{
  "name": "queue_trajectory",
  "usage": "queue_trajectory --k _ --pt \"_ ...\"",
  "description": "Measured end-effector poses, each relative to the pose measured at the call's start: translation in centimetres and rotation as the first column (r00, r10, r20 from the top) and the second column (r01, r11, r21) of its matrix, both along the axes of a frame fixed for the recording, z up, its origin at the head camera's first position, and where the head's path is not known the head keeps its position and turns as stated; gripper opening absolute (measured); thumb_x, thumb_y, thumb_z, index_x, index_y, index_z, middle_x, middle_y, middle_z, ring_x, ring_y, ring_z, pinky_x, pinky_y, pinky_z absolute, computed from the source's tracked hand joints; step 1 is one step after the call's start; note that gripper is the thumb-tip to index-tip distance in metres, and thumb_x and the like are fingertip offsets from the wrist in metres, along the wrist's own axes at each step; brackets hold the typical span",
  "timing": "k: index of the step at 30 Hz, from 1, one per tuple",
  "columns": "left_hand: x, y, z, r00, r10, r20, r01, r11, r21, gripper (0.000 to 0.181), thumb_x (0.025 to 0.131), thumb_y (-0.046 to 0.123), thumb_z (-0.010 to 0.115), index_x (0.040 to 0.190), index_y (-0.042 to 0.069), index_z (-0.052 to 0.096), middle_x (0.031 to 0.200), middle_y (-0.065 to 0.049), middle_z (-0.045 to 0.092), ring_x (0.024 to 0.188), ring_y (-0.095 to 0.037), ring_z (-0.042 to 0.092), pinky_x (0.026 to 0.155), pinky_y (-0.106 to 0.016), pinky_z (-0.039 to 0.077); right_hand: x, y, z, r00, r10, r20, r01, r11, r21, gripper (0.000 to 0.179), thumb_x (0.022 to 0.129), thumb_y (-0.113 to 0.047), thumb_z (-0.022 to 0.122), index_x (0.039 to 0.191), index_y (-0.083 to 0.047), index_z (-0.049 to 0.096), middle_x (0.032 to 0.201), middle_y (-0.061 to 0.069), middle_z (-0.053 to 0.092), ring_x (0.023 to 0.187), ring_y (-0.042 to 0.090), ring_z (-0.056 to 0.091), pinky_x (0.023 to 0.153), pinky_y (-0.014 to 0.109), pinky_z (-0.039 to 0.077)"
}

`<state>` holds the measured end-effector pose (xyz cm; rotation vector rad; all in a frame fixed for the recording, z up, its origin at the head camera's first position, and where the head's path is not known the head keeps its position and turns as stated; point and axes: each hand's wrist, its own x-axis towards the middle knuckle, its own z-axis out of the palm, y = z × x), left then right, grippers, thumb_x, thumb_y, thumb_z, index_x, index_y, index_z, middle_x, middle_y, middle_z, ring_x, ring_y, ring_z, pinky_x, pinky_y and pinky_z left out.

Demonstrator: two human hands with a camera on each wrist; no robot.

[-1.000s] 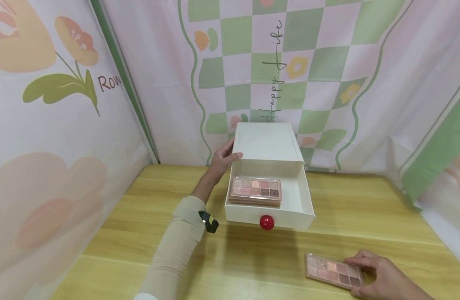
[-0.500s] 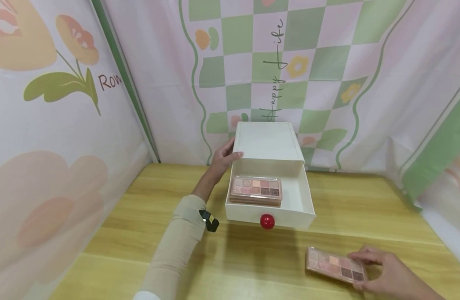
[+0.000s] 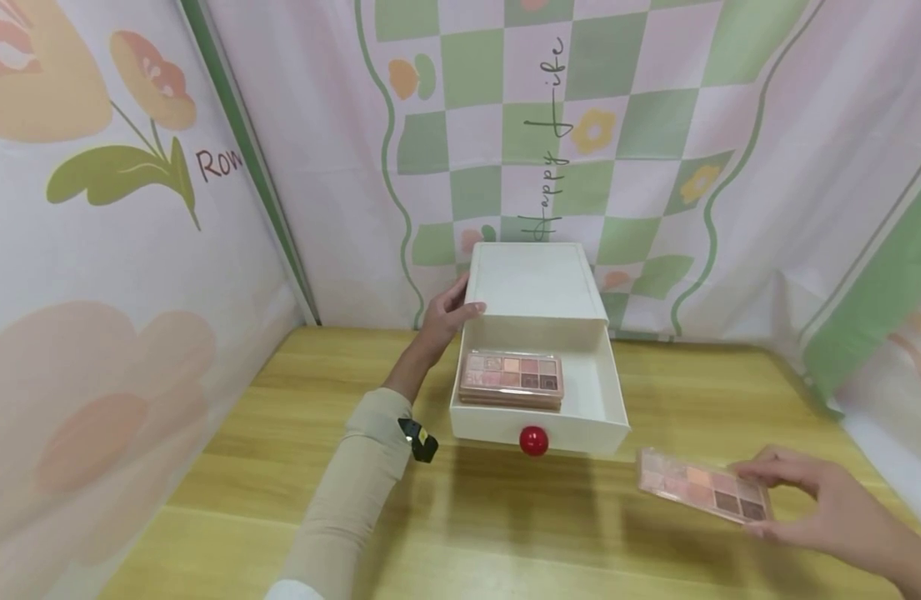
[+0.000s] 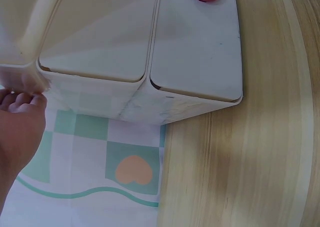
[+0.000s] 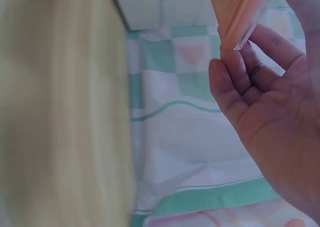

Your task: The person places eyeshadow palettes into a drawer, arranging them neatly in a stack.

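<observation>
A white drawer cabinet (image 3: 531, 282) stands at the back of the table, its top drawer (image 3: 591, 387) pulled out. Inside that drawer, toward the left, lies a stack of eyeshadow palettes (image 3: 511, 375) with clear lids. My left hand (image 3: 443, 321) grips the cabinet's upper left edge, thumb on top and fingers along the side. Low at the right, my right hand (image 3: 813, 500) pinches another eyeshadow palette (image 3: 700, 487) by its right end, thumb at the near edge and fingers at the far edge. That palette is tilted and raised over the table; its plain pinkish underside (image 5: 235, 9) shows in the right wrist view.
A red round knob (image 3: 533, 441) sticks out from the drawer front. Lower drawers (image 4: 197, 42) below it are closed. The wood-grain table (image 3: 340, 367) runs up to a printed cloth (image 3: 475, 133) behind the cabinet and at both sides.
My right hand has lifted its eyeshadow palette off the table and carried it forward and a little to the right. My left hand and the cabinet stay where they were.
</observation>
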<state>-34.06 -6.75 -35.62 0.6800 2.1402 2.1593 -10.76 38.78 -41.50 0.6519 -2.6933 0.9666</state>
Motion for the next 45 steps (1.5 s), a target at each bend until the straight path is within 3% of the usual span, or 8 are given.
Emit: queue_trajectory --k 9,17,22,24,25,29,37,45 --pt "-0.2 0.0 0.0 1.000 -0.008 0.002 0.008 1.000 0.013 0.077 0.093 0.015 0.061 0.161 0.009 0.025 0.168 -0.015 0.028 0.151 -0.034 0.039 0.125 -0.043 0.038 -0.6 1.0 3.1 0.997 0.002 -0.080 -0.006 0.999 -0.053 0.064 0.058 0.012 0.086 0.117 -0.008 0.072 0.106 -0.023 0.066 0.105 -0.016 0.055 0.087 -0.011 0.026" --pt "-0.1 0.1 0.0 1.000 -0.005 0.009 0.004 1.000 0.017 0.078 0.092 0.014 0.061 0.161 0.007 0.024 0.169 -0.015 0.025 0.153 -0.034 0.035 0.126 -0.042 0.034 -0.8 1.2 4.6 0.997 -0.037 -0.066 0.036 0.999 -0.015 0.062 0.059 0.009 0.088 0.116 -0.012 0.073 0.104 -0.024 0.066 0.101 -0.016 0.054 0.081 -0.008 0.026" --pt "-0.1 0.1 -0.1 1.000 0.006 0.010 -0.006 1.000 0.008 0.079 0.092 0.016 0.061 0.161 0.007 0.024 0.169 -0.015 0.024 0.154 -0.034 0.035 0.126 -0.042 0.034 -1.2 1.1 5.8 0.992 -0.120 -0.043 0.123 0.990 0.072 0.061 0.062 -0.002 0.091 0.118 -0.017 0.072 0.109 -0.035 0.060 0.104 -0.024 0.044 0.079 0.002 0.035" --pt "-0.1 0.1 -0.1 1.000 0.008 0.009 -0.008 1.000 0.005 0.079 0.092 0.016 0.061 0.161 0.007 0.024 0.170 -0.014 0.024 0.154 -0.034 0.035 0.126 -0.042 0.034 -1.4 1.0 6.1 0.992 -0.118 -0.045 0.121 0.990 0.071 0.061 0.063 -0.003 0.091 0.119 -0.018 0.071 0.111 -0.038 0.057 0.115 -0.025 0.040 0.096 0.009 0.042" --pt "-0.1 0.1 -0.1 1.000 0.006 0.008 -0.006 1.000 0.007 0.079 0.092 0.016 0.061 0.161 0.007 0.024 0.170 -0.014 0.024 0.154 -0.034 0.034 0.126 -0.042 0.034 -1.5 0.9 6.3 0.993 -0.107 -0.054 0.110 0.992 0.061 0.062 0.063 -0.003 0.091 0.120 -0.017 0.071 0.112 -0.039 0.056 0.119 -0.025 0.039 0.106 0.009 0.038" --pt "0.0 0.1 0.0 1.000 0.005 0.009 -0.005 1.000 0.010 0.079 0.092 0.015 0.061 0.161 0.007 0.024 0.170 -0.014 0.024 0.154 -0.034 0.034 0.126 -0.042 0.034 -2.0 0.4 6.8 0.994 -0.038 -0.105 0.040 0.999 0.014 0.065 0.060 0.003 0.089 0.120 -0.015 0.070 0.114 -0.037 0.058 0.126 -0.027 0.034 0.107 -0.006 0.016" --pt "-0.2 0.0 -0.2 1.000 -0.003 0.009 0.003 1.000 0.017 0.079 0.092 0.015 0.060 0.161 0.007 0.024 0.170 -0.015 0.023 0.154 -0.034 0.034 0.127 -0.043 0.034 -3.0 -0.9 8.4 0.988 -0.020 -0.152 0.030 0.997 0.064 0.066 0.060 -0.001 0.091 0.120 -0.016 0.071 0.105 -0.029 0.063 0.123 -0.020 0.041 0.099 -0.005 0.024" --pt "-0.2 0.0 -0.2 1.000 -0.003 0.011 0.002 1.000 0.017 0.079 0.091 0.016 0.061 0.161 0.008 0.025 0.169 -0.014 0.025 0.153 -0.034 0.035 0.126 -0.043 0.035 -3.9 -2.5 10.0 0.977 0.029 -0.211 -0.001 0.991 0.130 0.066 0.058 -0.001 0.092 0.119 -0.017 0.072 0.095 -0.021 0.062 0.096 -0.012 0.052 0.084 -0.002 0.033"
